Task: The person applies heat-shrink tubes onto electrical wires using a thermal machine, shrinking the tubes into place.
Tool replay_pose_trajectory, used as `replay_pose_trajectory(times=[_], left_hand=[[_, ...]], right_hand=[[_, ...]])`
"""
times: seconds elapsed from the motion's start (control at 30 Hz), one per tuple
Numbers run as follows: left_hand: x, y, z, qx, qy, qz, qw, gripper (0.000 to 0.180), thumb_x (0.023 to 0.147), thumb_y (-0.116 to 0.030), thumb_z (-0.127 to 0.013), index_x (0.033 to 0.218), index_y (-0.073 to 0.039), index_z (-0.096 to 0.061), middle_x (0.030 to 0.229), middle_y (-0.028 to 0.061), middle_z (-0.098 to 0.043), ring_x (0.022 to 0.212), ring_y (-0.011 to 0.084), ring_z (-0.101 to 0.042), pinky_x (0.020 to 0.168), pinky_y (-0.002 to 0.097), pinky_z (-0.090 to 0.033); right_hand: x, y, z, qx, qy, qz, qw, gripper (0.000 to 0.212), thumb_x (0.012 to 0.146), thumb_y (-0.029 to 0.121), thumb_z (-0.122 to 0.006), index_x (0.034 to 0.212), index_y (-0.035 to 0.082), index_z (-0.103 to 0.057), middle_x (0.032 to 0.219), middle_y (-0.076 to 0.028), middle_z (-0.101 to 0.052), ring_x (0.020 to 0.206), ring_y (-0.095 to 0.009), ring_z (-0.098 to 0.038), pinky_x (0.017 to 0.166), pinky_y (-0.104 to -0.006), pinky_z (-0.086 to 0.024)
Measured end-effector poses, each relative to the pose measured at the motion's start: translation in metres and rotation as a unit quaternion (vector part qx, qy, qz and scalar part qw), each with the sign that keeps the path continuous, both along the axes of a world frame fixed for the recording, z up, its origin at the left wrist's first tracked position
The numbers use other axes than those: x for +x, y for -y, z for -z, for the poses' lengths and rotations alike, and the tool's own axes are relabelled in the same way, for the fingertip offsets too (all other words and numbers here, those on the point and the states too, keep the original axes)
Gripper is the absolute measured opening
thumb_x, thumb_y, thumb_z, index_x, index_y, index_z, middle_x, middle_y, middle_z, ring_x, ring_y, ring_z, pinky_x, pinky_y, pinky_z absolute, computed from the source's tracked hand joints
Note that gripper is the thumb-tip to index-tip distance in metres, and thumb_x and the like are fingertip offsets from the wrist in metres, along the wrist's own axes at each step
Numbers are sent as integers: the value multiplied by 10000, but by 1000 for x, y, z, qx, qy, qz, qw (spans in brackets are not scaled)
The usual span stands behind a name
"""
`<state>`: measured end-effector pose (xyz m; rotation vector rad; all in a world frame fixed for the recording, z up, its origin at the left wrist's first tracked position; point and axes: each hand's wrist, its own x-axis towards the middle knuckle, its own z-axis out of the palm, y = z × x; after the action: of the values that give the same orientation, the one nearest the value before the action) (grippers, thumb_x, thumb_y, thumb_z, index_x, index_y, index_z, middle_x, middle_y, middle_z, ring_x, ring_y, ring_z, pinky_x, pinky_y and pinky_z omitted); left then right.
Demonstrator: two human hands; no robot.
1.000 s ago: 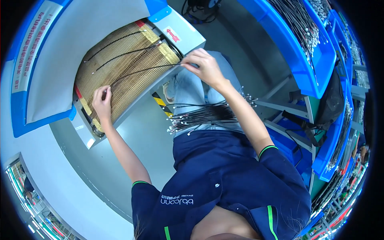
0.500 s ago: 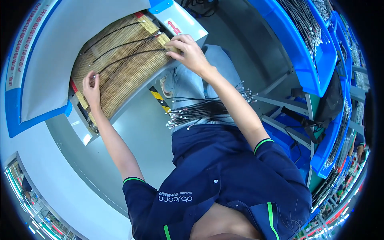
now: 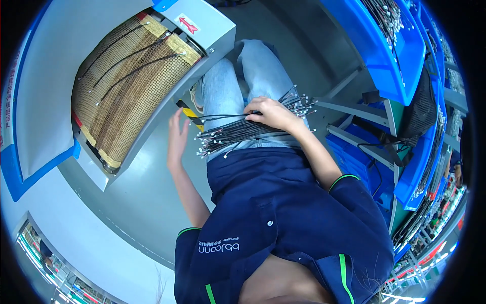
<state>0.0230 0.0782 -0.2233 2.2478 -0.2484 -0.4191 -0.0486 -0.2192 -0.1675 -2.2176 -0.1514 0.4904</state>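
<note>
A bundle of thin black cables [image 3: 238, 135] with small white connectors at both ends lies across my lap. My right hand [image 3: 271, 113] is over the bundle's far side, its fingers closed on a cable at the top. Beyond the bundle's left end, my left hand [image 3: 177, 136] is raised with fingers apart and nothing in them. On the tan mesh conveyor belt [image 3: 162, 78] at the far left, several separate black cables [image 3: 135, 75] lie roughly side by side, slanting across the mesh.
A grey machine housing [image 3: 205, 23] with a red arrow label borders the belt. Blue bins [image 3: 405, 66] full of cables line the right side. A black mesh bag [image 3: 420, 114] hangs by them. Yellow-black floor tape [image 3: 191, 115] shows beside my leg.
Both hands have left the belt and come back toward my lap, the right one onto the cable bundle. A cable they were at now lies on the belt. The view has shifted.
</note>
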Motion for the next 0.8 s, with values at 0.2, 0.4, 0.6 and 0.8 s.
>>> replay_pose_trajectory(times=[0.2,0.4,0.6,0.8], left_hand=[[-24,18,17,8,-142,29,989,275,976,-201,-444,1107,-8,-588,976,116,-599,831,198,-571,763,298,-447],[-18,33,-35,-11,-102,28,994,241,970,-167,-446,1014,9,-604,830,72,-541,666,135,-457,627,274,-400],[-16,36,-66,-14,-57,17,998,229,962,-162,-461,989,14,-604,828,59,-560,638,119,-454,594,260,-391],[-18,21,-67,23,-65,6,998,221,959,-164,-474,992,7,-610,847,67,-577,653,127,-479,612,265,-417]], right_hand=[[-11,17,7,-30,-34,37,998,159,809,214,-643,860,65,-657,895,-107,-638,885,-298,-616,784,-402,-485],[-17,28,7,6,-40,25,999,127,798,177,-640,844,59,-640,883,-112,-632,879,-303,-616,767,-405,-478],[-23,53,-7,6,-26,23,999,137,789,150,-631,847,32,-593,881,-121,-619,866,-314,-600,776,-405,-462],[-35,81,-28,20,-75,67,995,122,811,108,-605,895,20,-602,852,-125,-627,818,-293,-607,750,-369,-469]])
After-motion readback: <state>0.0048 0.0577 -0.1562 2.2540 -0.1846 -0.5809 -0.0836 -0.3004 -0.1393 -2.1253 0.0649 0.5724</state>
